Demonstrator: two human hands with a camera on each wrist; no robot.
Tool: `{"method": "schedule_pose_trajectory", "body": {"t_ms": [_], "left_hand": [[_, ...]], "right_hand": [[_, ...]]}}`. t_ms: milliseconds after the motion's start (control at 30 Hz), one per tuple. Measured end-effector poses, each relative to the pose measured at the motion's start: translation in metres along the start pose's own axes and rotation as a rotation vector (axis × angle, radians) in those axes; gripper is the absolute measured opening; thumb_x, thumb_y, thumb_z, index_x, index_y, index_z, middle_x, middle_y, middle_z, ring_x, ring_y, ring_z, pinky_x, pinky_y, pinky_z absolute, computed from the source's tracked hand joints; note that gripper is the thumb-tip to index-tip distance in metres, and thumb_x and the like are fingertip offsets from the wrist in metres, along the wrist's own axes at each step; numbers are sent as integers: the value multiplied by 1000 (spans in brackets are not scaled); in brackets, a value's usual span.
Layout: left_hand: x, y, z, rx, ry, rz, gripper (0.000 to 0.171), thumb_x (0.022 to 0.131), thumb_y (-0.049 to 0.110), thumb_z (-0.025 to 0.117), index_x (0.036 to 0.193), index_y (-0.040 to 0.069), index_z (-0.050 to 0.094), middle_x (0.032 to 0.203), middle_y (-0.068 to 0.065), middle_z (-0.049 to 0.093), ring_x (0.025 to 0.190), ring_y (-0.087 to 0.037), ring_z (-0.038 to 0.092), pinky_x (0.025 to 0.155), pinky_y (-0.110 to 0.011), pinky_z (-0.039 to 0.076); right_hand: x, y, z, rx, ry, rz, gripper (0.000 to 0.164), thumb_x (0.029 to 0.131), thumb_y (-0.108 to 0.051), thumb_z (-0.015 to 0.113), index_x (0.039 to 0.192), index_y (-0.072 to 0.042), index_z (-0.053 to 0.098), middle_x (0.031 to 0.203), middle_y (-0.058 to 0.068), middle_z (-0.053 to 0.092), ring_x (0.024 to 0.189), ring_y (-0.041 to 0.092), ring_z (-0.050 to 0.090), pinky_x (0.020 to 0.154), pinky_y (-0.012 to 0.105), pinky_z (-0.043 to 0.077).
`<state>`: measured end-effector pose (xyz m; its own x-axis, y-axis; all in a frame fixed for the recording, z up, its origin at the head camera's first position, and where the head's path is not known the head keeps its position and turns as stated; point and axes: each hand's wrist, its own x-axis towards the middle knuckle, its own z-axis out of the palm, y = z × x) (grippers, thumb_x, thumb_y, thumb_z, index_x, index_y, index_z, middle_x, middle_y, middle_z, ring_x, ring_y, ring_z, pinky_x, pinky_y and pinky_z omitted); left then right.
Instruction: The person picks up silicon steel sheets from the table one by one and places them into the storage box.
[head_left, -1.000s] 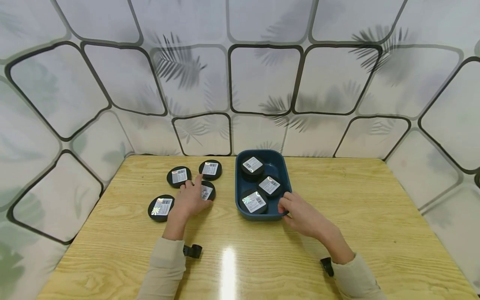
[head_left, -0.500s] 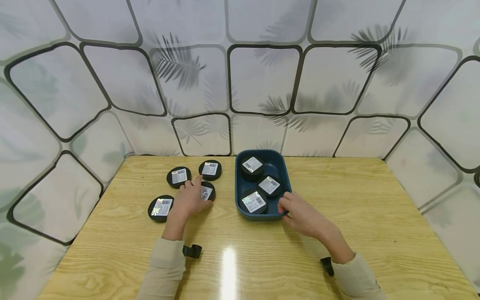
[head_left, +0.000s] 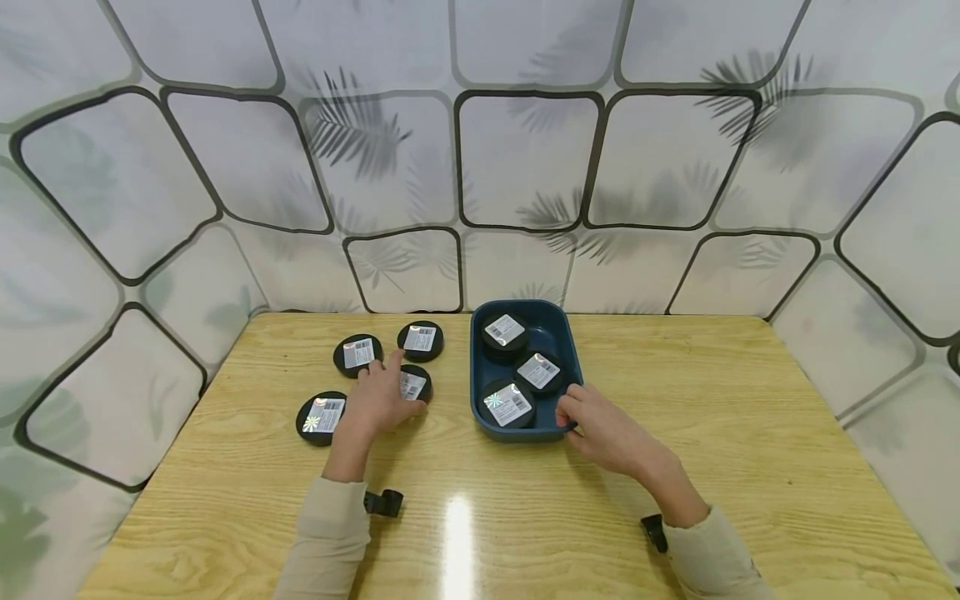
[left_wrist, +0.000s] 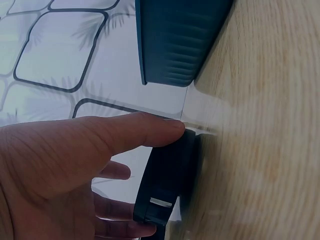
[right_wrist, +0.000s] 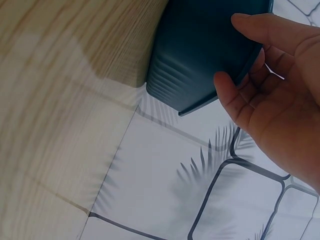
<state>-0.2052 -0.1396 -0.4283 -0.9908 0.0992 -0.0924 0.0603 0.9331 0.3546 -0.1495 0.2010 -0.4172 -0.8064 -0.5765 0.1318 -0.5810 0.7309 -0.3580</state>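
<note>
My left hand holds a flat, round black container with a white barcode label, one of several on the left of the table. In the left wrist view the thumb lies on one edge of this black container and the fingers reach its opposite side, low by the tabletop. My right hand grips the near right corner of a dark blue plastic bin. The right wrist view shows the bin's ribbed outer wall, with thumb and fingers around its rim.
Other labelled black containers lie near the left hand: one at front left, one behind it, one at the back. Inside the bin are more such containers. A patterned curtain stands behind the wooden table.
</note>
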Motion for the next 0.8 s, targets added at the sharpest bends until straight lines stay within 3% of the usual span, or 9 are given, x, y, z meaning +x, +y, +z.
{"method": "schedule_pose_trajectory", "body": {"t_ms": [233, 800], "left_hand": [[-2, 1, -2, -21, 38, 19, 98, 76, 40, 81, 152, 4, 30, 129, -35, 48, 115, -49, 50, 88, -59, 48], [-4, 14, -9, -85, 144, 58, 96, 78, 43, 77, 153, 6, 29, 128, -34, 49, 112, -46, 52, 88, -56, 48]], "right_hand": [[0, 1, 1, -12, 24, -29, 28, 81, 5, 74, 81, -15, 55, 84, -6, 46, 79, 12, 39, 70, 28, 40], [0, 1, 0, -8, 15, -24, 29, 81, 6, 74, 81, -15, 55, 85, -6, 45, 80, 12, 39, 71, 29, 41]]}}
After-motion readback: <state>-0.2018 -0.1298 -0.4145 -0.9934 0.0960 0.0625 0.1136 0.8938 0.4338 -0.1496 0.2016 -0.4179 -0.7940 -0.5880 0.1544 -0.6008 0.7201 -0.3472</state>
